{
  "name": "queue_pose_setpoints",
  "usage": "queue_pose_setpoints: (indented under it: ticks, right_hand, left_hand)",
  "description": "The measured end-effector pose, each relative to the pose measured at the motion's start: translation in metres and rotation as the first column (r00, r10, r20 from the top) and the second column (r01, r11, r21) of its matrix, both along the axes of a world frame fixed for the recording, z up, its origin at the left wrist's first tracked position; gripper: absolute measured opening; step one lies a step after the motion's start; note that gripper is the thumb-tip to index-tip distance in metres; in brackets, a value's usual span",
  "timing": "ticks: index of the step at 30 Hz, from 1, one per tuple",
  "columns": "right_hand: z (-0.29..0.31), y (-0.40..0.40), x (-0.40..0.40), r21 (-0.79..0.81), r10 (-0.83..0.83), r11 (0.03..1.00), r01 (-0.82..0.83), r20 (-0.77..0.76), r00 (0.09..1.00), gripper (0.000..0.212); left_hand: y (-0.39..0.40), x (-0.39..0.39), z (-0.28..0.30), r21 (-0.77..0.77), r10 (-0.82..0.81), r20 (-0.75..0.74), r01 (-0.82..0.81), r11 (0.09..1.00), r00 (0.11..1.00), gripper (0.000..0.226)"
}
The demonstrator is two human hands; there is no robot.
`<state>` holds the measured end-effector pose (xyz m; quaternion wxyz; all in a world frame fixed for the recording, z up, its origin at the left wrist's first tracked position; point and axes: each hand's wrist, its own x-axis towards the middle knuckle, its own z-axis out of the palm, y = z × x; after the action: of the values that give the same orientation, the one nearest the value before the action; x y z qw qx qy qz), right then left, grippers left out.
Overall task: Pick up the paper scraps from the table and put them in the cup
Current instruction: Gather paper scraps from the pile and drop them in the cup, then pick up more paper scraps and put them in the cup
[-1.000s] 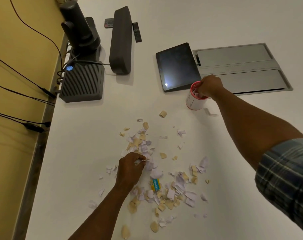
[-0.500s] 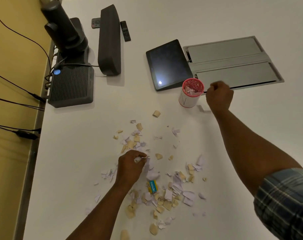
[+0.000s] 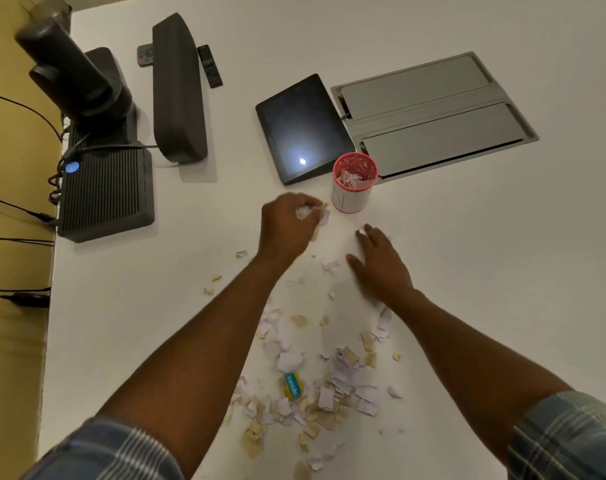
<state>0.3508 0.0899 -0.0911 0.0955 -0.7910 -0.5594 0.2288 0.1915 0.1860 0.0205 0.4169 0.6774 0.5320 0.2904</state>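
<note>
A white cup with a red rim [image 3: 353, 197] stands on the white table [image 3: 468, 271], with scraps of paper showing inside. My left hand [image 3: 287, 223] hovers just left of the cup, fingers closed on a bunch of white and tan paper scraps [image 3: 310, 212]. My right hand [image 3: 377, 263] lies flat on the table below the cup, fingers spread, touching a small white scrap at its fingertips. Several more white and tan scraps [image 3: 315, 386] are scattered near the table's front, between my forearms.
A dark tablet [image 3: 301, 129] leans just behind the cup, beside a grey cable hatch [image 3: 433, 116]. A black speaker bar [image 3: 177, 88], a camera [image 3: 76, 74] and a ribbed black box [image 3: 107, 192] stand at the left edge. A yellow-blue eraser [image 3: 292, 385] lies among the scraps.
My left hand rose from the scrap pile and carried a bunch of scraps up beside the cup. My right hand left the cup and came down flat onto the table.
</note>
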Motion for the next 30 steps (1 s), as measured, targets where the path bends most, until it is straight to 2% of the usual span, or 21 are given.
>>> queue_pose_setpoints:
  ticks: [6, 11, 13, 16, 18, 19, 22, 24, 30]
  right_hand:
    - [-0.012, -0.043, -0.028, 0.008, -0.001, 1.000, 0.001, 0.001, 1.000, 0.070]
    - [-0.015, -0.050, -0.030, 0.038, 0.027, 0.999, -0.028, 0.028, 0.999, 0.074]
    - [-0.015, -0.051, -0.030, 0.035, 0.026, 0.999, -0.028, 0.034, 0.999, 0.076]
    - [-0.016, -0.052, -0.031, 0.037, 0.023, 0.999, -0.024, 0.034, 0.999, 0.076]
    - [-0.017, -0.052, -0.030, 0.047, 0.021, 0.999, -0.022, 0.024, 0.999, 0.076]
    - [-0.017, -0.052, -0.030, 0.054, 0.021, 0.998, -0.022, 0.016, 1.000, 0.075]
    - [-0.016, -0.052, -0.028, 0.085, 0.031, 0.996, -0.030, -0.017, 0.999, 0.071]
    - [-0.015, -0.052, -0.028, 0.109, 0.044, 0.993, -0.041, -0.030, 0.999, 0.068]
    - [-0.011, -0.053, -0.021, 0.117, 0.094, 0.990, -0.083, -0.086, 0.992, 0.070]
  left_hand:
    - [0.052, 0.074, 0.017, 0.114, -0.035, -0.018, 0.036, 0.993, 0.999, 0.016]
    - [0.069, 0.112, 0.000, 0.205, -0.113, -0.223, 0.160, 0.965, 0.968, 0.021]
    - [0.072, 0.120, -0.008, 0.210, -0.157, -0.382, 0.250, 0.945, 0.911, 0.026]
    - [0.077, 0.127, -0.014, 0.133, -0.243, -0.624, 0.407, 0.903, 0.742, 0.041]
    - [0.080, 0.131, -0.013, 0.074, -0.272, -0.701, 0.447, 0.892, 0.659, 0.050]
    - [0.083, 0.132, -0.012, 0.063, -0.279, -0.711, 0.453, 0.889, 0.646, 0.051]
    - [0.085, 0.132, -0.003, 0.073, -0.286, -0.696, 0.462, 0.884, 0.659, 0.043]
    - [0.081, 0.124, 0.001, 0.094, -0.282, -0.655, 0.446, 0.890, 0.701, 0.040]
    - [0.049, 0.076, 0.001, 0.206, -0.105, -0.363, 0.190, 0.960, 0.926, 0.035]
